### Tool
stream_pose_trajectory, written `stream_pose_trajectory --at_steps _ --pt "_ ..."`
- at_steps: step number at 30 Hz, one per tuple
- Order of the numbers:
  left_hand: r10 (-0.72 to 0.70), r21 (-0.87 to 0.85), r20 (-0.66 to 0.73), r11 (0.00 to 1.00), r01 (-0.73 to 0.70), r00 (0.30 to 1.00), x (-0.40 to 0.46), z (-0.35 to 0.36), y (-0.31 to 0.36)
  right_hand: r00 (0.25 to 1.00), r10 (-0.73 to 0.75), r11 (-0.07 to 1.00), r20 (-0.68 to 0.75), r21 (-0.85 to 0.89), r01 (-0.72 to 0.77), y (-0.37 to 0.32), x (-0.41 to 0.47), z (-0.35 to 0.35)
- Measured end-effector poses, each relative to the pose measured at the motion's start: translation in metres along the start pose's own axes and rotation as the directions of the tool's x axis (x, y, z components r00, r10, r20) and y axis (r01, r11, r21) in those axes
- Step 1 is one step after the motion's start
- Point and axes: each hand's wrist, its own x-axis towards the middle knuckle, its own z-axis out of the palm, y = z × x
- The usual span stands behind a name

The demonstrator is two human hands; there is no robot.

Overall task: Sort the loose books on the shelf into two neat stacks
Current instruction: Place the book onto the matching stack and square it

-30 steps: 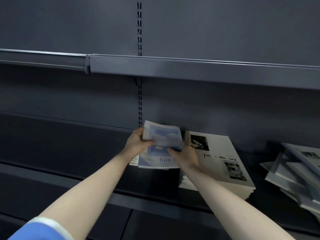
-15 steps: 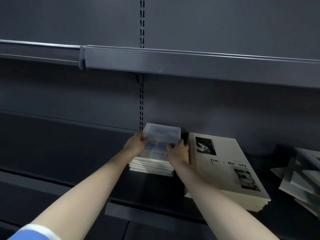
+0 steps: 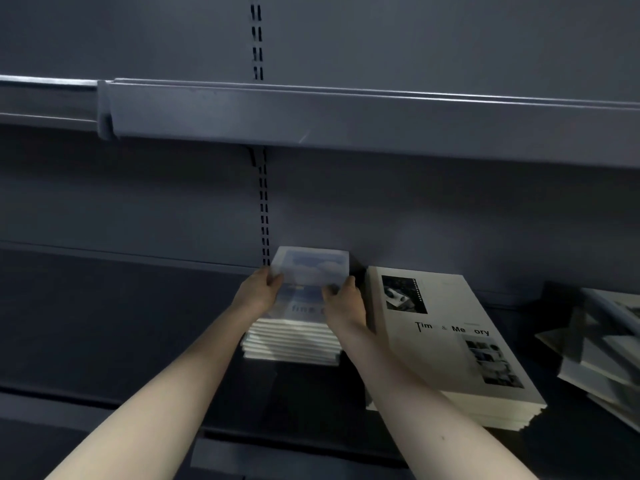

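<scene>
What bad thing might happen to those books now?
The blue book held by the left hand and right hand sits tilted above the small stack. If let go crooked, it may slide off the back or leave the stack messy. The right arm reaches past the white stack and might bump it. The loose pile on the right leans untidily and may slip further.

Two bare forearms reach into view from the lower edge, with no sleeve, watch, bracelet or glove showing on either. The left hand (image 3: 258, 294) and the right hand (image 3: 346, 301) carry no rings on the fingers that show. Behind the fingers, both wrists are uncovered.
</scene>
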Motion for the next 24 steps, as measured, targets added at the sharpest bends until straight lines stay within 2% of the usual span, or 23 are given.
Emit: stream_pose_trajectory --at_steps 5,8,13,16,20,24 --pt "0.004 0.011 -0.071 1.000 -0.003 0.997 -0.006 -0.001 0.002 1.000 0.006 1.000 0.007 -0.013 -0.006 -0.002 -0.002 -0.003" --pt "0.034 0.096 -0.128 0.995 -0.021 0.991 -0.012 -0.004 0.006 0.999 -0.021 0.998 0.026 -0.060 0.023 -0.005 -0.004 -0.011" --pt "0.085 0.190 -0.156 0.980 -0.055 0.984 -0.026 -0.012 0.016 0.978 -0.208 0.937 0.010 -0.285 0.202 0.000 -0.016 -0.040" --pt "0.089 0.209 -0.142 0.976 -0.058 0.986 -0.033 -0.013 0.020 0.975 -0.220 0.907 0.025 -0.364 0.214 0.006 -0.022 -0.059" --pt "0.139 0.278 -0.136 0.956 -0.097 0.981 -0.047 -0.007 0.035 0.966 -0.259 0.802 0.025 -0.552 0.229 0.017 -0.028 -0.088" --pt "0.196 0.338 -0.134 0.930 -0.141 0.971 -0.064 0.006 0.065 0.963 -0.265 0.763 0.044 -0.601 0.237 0.035 -0.033 -0.132"
